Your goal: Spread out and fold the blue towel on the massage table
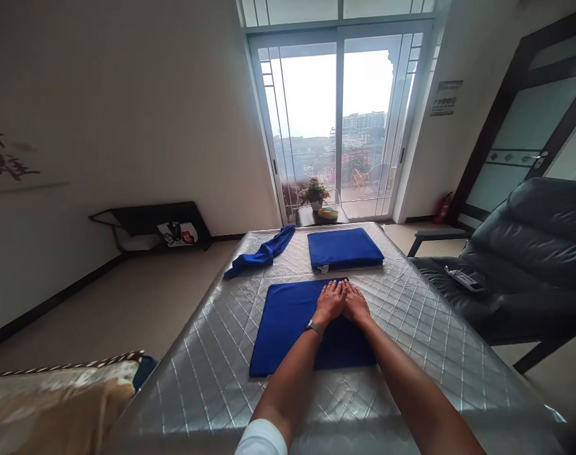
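A blue towel (288, 322) lies flat and folded in front of me on a silver quilted table (212, 360). My left hand (331, 301) and my right hand (355, 303) rest side by side, fingers stretched flat, on the towel's far right part. A watch sits on my left wrist. Beyond them lies a neatly folded blue towel (344, 248). A crumpled blue towel (262, 253) stretches along the far left of the table.
A dark leather armchair (529, 259) holding a remote (465, 278) stands to the right. A patterned cushion (55, 398) sits at the near left. Glass sliding doors, a potted plant (315, 193), a red fire extinguisher (442, 207) and a low black shelf (155, 224) are behind.
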A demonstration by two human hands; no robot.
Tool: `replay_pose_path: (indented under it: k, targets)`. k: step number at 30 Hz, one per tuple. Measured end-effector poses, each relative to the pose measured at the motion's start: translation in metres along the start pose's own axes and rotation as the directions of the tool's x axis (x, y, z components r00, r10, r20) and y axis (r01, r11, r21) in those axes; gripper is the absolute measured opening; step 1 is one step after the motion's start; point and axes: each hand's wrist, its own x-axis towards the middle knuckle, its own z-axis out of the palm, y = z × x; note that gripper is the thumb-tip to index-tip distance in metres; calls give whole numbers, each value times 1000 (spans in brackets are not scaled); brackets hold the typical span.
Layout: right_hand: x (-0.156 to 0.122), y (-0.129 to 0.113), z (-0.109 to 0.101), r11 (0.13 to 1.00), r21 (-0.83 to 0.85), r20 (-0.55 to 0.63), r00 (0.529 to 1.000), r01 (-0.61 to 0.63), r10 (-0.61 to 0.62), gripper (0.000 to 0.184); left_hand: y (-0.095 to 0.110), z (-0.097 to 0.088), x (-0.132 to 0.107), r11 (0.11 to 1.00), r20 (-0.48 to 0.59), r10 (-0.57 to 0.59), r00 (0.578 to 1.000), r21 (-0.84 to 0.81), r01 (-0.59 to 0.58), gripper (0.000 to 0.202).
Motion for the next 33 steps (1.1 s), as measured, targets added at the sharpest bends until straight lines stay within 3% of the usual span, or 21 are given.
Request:
replay_pose_path:
  k: [8,13,16,19,23,27,33]
  targets:
    - [3,-7,-3,998,32,-9,998,-61,61,69,-81,-15,-36,977,-24,-178,984,116,180,77]
    - [2,-6,-1,998,21,-6,998,-62,62,69,-146,-29,-65,925,-94,-326,941,175,338,77]
    - [3,-6,-1,998,18,3,998,-64,64,70,-173,-32,-81,894,-136,-396,908,170,415,78]
    - [5,-7,-2,997,12,34,997,-76,75,71,-184,-33,-89,881,-161,-427,890,150,450,79]
    - [11,-9,-8,997,-24,80,994,-71,73,70,-183,-32,-89,877,-185,-435,881,135,461,80]
    - [17,-7,-10,1000,-27,42,999,-4,6,69,-181,-30,-88,871,-178,-444,878,144,469,80]
    - [18,0,-3,999,22,4,1000,-27,27,70,-182,-40,-84,853,-155,-461,874,194,484,81]
